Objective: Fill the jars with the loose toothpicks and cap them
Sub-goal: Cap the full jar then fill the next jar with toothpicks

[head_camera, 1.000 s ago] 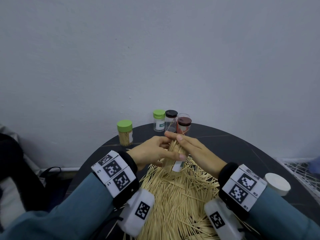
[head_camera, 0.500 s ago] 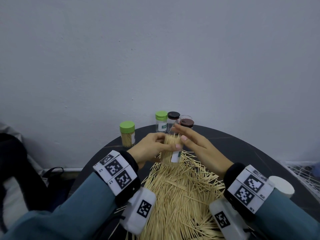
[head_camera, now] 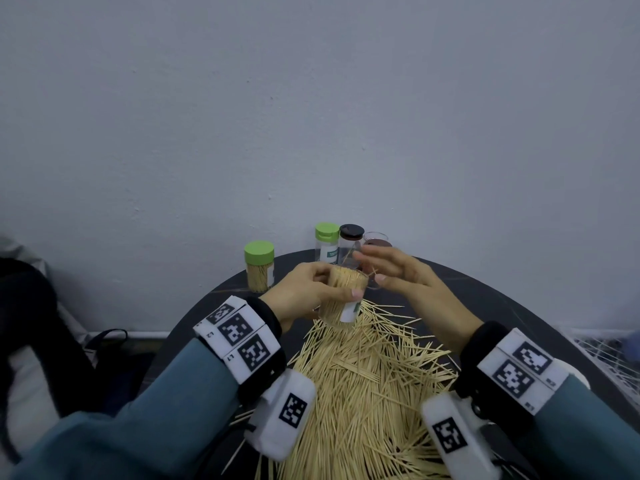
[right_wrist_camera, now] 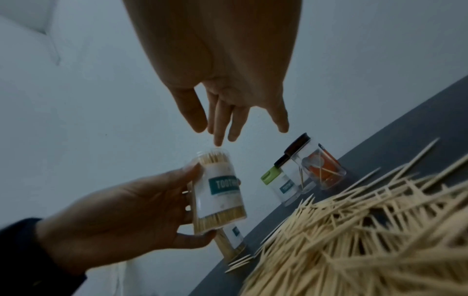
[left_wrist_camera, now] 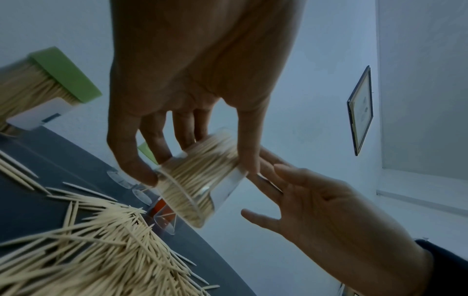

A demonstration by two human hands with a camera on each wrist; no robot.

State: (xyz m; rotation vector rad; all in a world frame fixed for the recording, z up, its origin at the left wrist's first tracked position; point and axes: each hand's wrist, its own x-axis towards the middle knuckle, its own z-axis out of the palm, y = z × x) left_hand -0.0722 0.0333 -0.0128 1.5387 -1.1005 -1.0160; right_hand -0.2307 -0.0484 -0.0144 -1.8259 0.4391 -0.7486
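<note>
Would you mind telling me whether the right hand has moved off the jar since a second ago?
Yes. The right hand has lifted off the held jar, back toward the black-lidded jar.

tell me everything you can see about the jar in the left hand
The jar is a clear plastic cylinder with a white label bearing a teal band, packed full of pale toothpicks. It has no cap, and its open mouth tilts toward the wall. The left hand grips it above the table; the right hand hovers open by its mouth.

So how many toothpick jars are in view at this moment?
5: one full, uncapped jar in the left hand; a green-capped jar at the table's left; three clustered at the back.
</note>
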